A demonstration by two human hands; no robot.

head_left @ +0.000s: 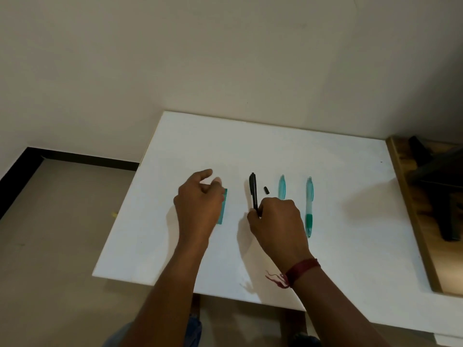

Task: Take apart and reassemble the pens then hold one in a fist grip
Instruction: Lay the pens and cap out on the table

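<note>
White table (275,151), near edge cut off at the bottom right. Wooden surface (406,196) beside it on the right, running out of view; dark shape on it too dim to make out.

Both forearms reach in from the bottom, backs of the hands up. Red thread (300,267) tied at the right wrist, loose ends hanging.

Left hand (198,206): low over the table left of centre, fingers loosely bent, forefinger and thumb pointing away. It covers most of a teal pen piece (223,204); only a strip shows along the thumb side. Cannot tell whether the hand grips the piece or only rests over it.

Right hand (278,221): fingers curled round the near end of the black pen (253,191), which lies lengthwise with its far end pointing away. Fingertips and pen tip hidden under the hand.

Green pen (309,204): whole, flat on the table just right of the right hand, apart from it.

Clear teal barrel (282,187): between black and green pens, near end hidden behind the right knuckles.

Small black piece (266,190): loose on the table between the black pen and the teal barrel; too small to identify.
</note>
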